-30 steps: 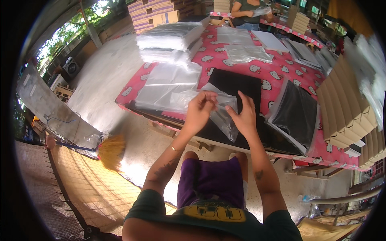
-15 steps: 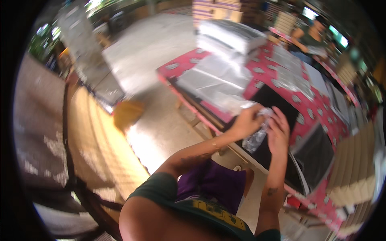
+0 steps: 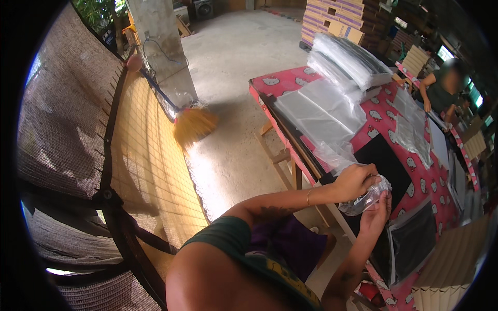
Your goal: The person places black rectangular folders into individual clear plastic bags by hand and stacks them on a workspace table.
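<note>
My left hand (image 3: 354,183) is closed on a crumpled piece of clear plastic film (image 3: 356,206), fingers curled over its upper part. Lower down, my right hand (image 3: 375,215) grips the same film between thumb and fingers. Both hands are close together above a flat black panel (image 3: 390,167) lying at the table's near edge. Beside it on the left, a loose length of clear plastic (image 3: 334,154) trails toward flat clear plastic sheets (image 3: 321,111). Right of my hands lies a dark panel in a clear sleeve (image 3: 413,241).
The table (image 3: 262,83) has a pink patterned cover. A thick stack of plastic sleeves (image 3: 348,62) stands at its far end, with boxes (image 3: 332,18) behind. A co-worker (image 3: 448,88) is at the far right. Left are a broom (image 3: 194,124), a concrete pillar (image 3: 161,46) and a mesh screen (image 3: 150,160).
The whole view has swung, so the table and my hands appear farther right and lower. Both hands still hold the plastic, which looks more bunched between the fingers.
</note>
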Demonstrator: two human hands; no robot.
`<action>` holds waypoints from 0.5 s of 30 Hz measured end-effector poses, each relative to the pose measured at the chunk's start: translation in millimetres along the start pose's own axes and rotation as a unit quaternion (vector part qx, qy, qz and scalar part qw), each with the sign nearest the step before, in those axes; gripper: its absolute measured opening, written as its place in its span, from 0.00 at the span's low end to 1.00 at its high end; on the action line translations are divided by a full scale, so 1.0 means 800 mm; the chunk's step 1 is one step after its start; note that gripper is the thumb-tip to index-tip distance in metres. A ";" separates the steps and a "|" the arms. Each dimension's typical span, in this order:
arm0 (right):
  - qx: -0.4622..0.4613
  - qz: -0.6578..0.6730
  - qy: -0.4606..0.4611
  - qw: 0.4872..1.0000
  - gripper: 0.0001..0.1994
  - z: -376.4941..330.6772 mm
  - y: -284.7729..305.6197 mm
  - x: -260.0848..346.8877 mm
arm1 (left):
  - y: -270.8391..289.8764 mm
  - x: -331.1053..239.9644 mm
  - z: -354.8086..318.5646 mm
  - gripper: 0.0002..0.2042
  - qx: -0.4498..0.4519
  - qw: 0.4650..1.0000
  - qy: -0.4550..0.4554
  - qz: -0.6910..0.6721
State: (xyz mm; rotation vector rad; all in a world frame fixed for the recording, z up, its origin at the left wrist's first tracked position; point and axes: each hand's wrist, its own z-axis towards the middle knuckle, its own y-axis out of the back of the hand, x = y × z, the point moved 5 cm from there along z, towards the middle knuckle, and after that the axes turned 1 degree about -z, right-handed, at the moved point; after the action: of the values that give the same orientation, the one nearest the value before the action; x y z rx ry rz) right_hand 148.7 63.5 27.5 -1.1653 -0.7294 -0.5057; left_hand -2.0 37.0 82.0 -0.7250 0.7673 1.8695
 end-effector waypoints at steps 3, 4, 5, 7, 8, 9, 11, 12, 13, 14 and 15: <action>0.026 0.013 0.060 0.998 0.09 -0.012 0.018 0.007 | 0.014 0.005 0.007 0.08 -0.053 0.998 0.001 0.041; 0.024 0.027 0.080 0.996 0.09 -0.020 0.018 0.017 | 0.028 0.017 0.014 0.07 -0.086 0.994 0.021 0.064; 0.025 0.046 0.098 0.994 0.09 -0.026 0.015 0.024 | 0.046 0.028 0.018 0.07 -0.122 0.987 0.039 0.093; -0.001 0.022 0.070 0.997 0.16 -0.034 0.002 0.030 | 0.058 0.023 0.018 0.04 -0.118 0.990 -0.015 0.072; -0.011 0.009 0.038 0.999 0.18 -0.039 -0.007 0.030 | 0.050 0.006 0.013 0.04 -0.077 0.994 -0.054 0.060; -0.023 -0.003 0.007 1.000 0.20 -0.040 -0.011 0.027 | 0.041 -0.012 0.007 0.04 -0.035 0.994 -0.093 0.046; -0.016 0.059 -0.017 0.998 0.26 -0.037 0.012 0.028 | 0.026 -0.023 -0.011 0.09 0.049 0.981 -0.151 0.111; 0.008 0.109 -0.012 0.994 0.27 -0.037 0.028 0.041 | 0.030 -0.014 -0.016 0.09 0.048 0.974 -0.169 0.145; 0.030 0.162 -0.008 0.986 0.27 -0.040 0.002 0.054 | 0.036 0.002 -0.022 0.09 0.050 0.965 -0.186 0.180; -0.119 0.097 0.021 0.988 0.26 -0.049 -0.004 0.070 | 0.050 0.034 -0.020 0.09 0.086 0.965 -0.131 0.208; -0.034 0.047 -0.006 0.998 0.23 -0.049 -0.003 0.074 | 0.063 0.056 -0.012 0.09 0.128 0.961 -0.085 0.231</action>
State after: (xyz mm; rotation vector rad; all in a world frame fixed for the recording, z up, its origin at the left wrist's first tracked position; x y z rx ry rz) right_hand 196.8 26.3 64.5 -1.2621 -0.6691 -0.4478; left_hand -63.1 36.7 51.8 -0.2230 1.1099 2.1553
